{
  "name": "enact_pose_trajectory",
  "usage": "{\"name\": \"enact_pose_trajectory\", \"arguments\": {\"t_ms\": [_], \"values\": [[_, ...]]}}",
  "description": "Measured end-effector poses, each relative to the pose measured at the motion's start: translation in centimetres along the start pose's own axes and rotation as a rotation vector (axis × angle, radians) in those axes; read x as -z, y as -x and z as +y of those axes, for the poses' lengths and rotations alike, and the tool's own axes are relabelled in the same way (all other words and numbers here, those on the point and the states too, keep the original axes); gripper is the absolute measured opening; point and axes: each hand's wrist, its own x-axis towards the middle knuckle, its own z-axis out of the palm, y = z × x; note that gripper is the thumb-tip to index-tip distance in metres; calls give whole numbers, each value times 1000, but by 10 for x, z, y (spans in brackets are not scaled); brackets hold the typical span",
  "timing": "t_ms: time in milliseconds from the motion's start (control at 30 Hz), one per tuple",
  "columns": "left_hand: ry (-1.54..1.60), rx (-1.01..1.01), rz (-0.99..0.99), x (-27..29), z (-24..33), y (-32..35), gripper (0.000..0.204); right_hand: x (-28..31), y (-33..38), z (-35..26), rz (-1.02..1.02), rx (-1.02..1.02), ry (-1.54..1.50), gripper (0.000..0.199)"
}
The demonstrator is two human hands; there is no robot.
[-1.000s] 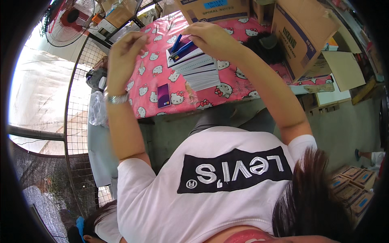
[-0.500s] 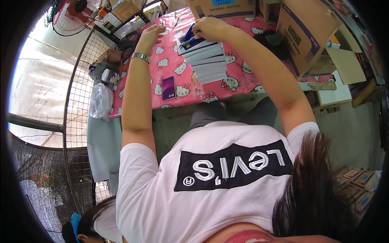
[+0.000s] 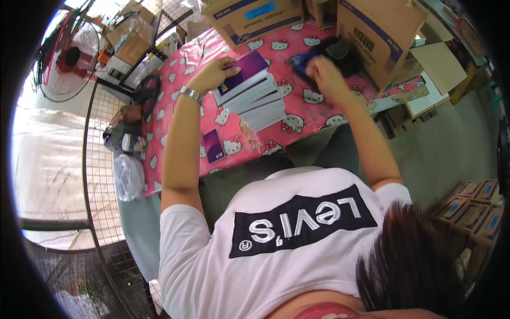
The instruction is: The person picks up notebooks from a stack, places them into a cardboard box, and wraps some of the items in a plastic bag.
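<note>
Notepad stack (image 3: pixel 260 109) is on the pink printed tabletop (image 3: pixel 244 146), ahead of the person, a bit left of center. It's fanned out: white page edges step from the upper left down toward the lower right. Purple cover (image 3: pixel 249 68) at the far end has its long axis running lower left to upper right, colored mark at the lower-left end. Small purple booklet (image 3: pixel 213 146) lies flat nearer the front edge, long axis mostly near-far, far end leaning left, well apart from the right hand (image 3: pixel 326 77). Left forearm goes nearly straight ahead, wrist bent inward; left hand (image 3: pixel 215 74) is at the cover's left end, thumb on top, can't tell if anything is pinched underneath. Right forearm slants forward and left; that hand is blurred, fingers curled, right at the blue tool (image 3: pixel 302 63) by the black fuzzy item (image 3: pixel 348 61). Can't tell if it's gripping the tool or has let go. Versus half a second ago: right hand and tool were over the cover, now off to the right; left hand was loose and off the stack, now on the cover. Booklet still near the front edge.
</note>
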Motion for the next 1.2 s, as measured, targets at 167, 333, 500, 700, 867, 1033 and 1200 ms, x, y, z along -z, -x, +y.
{"name": "enact_pose_trajectory", "arguments": {"t_ms": [167, 333, 500, 700, 867, 1033, 1200], "values": [[110, -25, -61, 9, -3, -3, 37, -73, 118, 13, -362, -222, 241, 15], [127, -109, -58, 11, -4, -8, 29, -100, 125, 21, -422, -280, 257, 18], [60, -88, 4, 15, 1, -9, 32, -81, 79, 51, -261, -343, 276, 19], [-105, -153, 59, 13, 22, 7, 48, -79, 78, 76, -390, -318, 370, 22], [-259, -141, -11, 8, 32, 11, 48, -72, 68, 75, -243, -411, 274, 18], [19, -76, -6, 9, 6, -10, 47, -28, 35, 58, -15, -317, 171, 17], [11, -99, -21, 7, 6, -21, 43, 17, 10, 27, 104, -275, 67, 21]]}}
